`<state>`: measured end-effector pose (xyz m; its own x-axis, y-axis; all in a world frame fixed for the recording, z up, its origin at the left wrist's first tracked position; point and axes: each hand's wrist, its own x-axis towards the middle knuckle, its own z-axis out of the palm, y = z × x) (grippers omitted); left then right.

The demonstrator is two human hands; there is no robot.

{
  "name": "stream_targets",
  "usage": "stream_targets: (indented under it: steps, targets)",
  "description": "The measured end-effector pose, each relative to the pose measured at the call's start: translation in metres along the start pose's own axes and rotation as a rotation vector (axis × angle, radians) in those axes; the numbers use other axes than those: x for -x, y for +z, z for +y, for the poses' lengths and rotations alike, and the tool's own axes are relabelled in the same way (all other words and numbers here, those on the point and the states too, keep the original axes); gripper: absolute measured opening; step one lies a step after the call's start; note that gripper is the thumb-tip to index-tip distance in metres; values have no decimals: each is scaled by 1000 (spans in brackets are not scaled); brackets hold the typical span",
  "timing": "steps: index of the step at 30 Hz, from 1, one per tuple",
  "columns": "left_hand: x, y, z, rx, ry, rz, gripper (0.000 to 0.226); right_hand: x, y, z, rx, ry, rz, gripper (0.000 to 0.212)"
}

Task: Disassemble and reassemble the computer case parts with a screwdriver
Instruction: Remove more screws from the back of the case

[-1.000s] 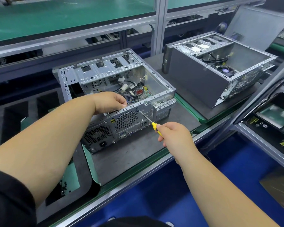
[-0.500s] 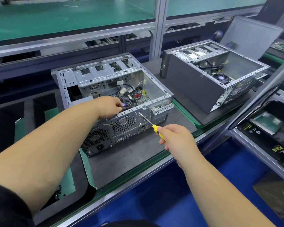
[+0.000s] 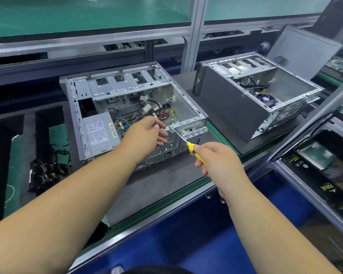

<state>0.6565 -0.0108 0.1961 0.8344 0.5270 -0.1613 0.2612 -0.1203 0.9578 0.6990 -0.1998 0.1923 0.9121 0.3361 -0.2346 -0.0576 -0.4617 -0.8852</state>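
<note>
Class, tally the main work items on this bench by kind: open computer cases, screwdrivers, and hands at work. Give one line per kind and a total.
Open computer cases: 2, the near case and the far case
Screwdrivers: 1, the yellow-handled screwdriver
Hands: 2, the left hand and the right hand
Total: 5

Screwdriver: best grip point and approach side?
Grip the screwdriver by its yellow handle, from the near right, as the right hand does. The thin bare shaft slants up-left to the near computer case rear rim, beside the left hand.
</note>
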Motion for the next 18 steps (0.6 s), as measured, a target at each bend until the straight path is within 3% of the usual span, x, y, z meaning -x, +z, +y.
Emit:
stream_targets:
  steps: [7,18]
  targets:
    - [-2,4,5,457,-170,-187,33,-2,-8,-10,2,-44,-32,25]
    - [-2,4,3,687,-206,-110,13,-3,-18,-8,9,-100,-67,27]
